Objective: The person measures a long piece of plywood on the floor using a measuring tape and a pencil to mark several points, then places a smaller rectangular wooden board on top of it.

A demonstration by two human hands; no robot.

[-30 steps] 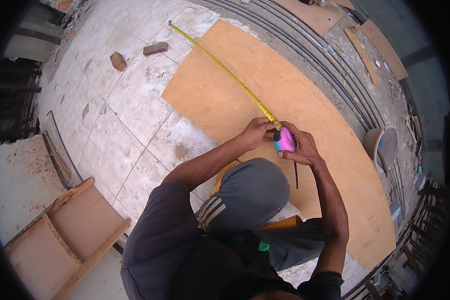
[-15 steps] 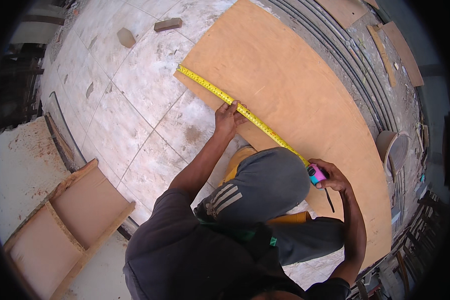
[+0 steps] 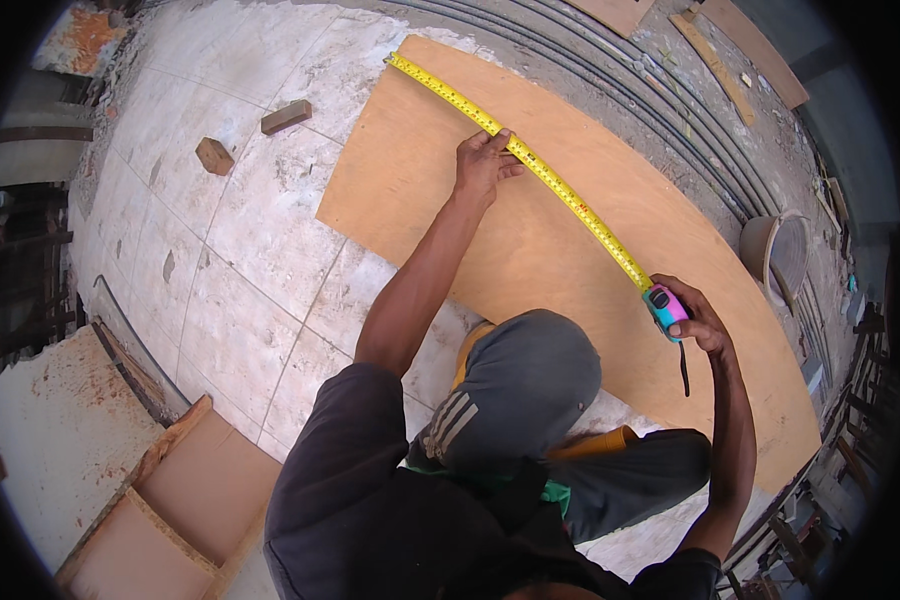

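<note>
Yellow metal, or so it seems, is the extended blade of a tape measure, laid out over a plywood sheet in the middle of the frame. Its long axis is drawn diagonally: the free end is pointed to the upper left, near the sheet's top corner, and the other end is joined to the pink and teal case at right of centre. A slight bow is seen along it; whether this is caused by slack or by the lens cannot be told. By the left hand the blade is pinched between thumb and fingers, at its upper part; by the right hand the case is gripped, with a black strap hanging below. For good work, in judgement, the free end should be seated firmly at the sheet's edge, the blade should be pressed flat without twist, and only light tension should be given from the case. Farther out, a bent knee is seen below the sheet, two small blocks are found at the upper left, and dark pipes are stretched at the upper right.
</note>
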